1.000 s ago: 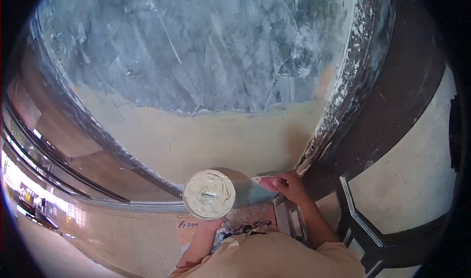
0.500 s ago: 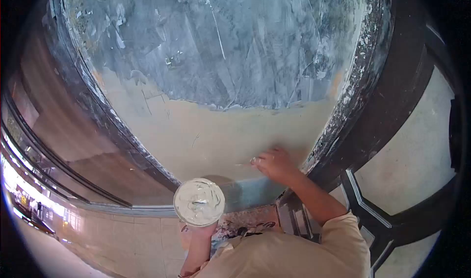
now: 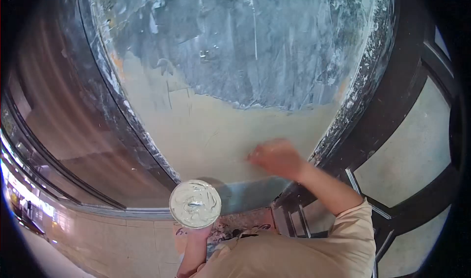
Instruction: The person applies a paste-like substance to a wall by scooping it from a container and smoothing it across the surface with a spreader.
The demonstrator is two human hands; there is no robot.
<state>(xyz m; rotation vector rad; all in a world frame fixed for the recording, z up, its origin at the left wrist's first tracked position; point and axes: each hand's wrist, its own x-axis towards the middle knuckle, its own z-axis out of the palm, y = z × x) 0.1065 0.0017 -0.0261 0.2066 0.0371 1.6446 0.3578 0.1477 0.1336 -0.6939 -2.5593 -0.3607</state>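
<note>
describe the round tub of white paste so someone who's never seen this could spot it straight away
Start at the big wall panel, grey-blue above and cream below, and drop to its bottom edge. Just under it, left of centre, the left hand holds up a round tub. It is the only circular thing there, filled with swirled white paste.

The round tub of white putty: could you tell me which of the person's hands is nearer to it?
Left. The left hand holds the tub from beneath; the right hand is apart, up against the wall.

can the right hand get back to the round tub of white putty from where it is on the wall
Probably yes. The right hand is against the beige wall patch, and the round tub of white putty, held up by the left hand, sits close below-left with nothing between them.
</note>
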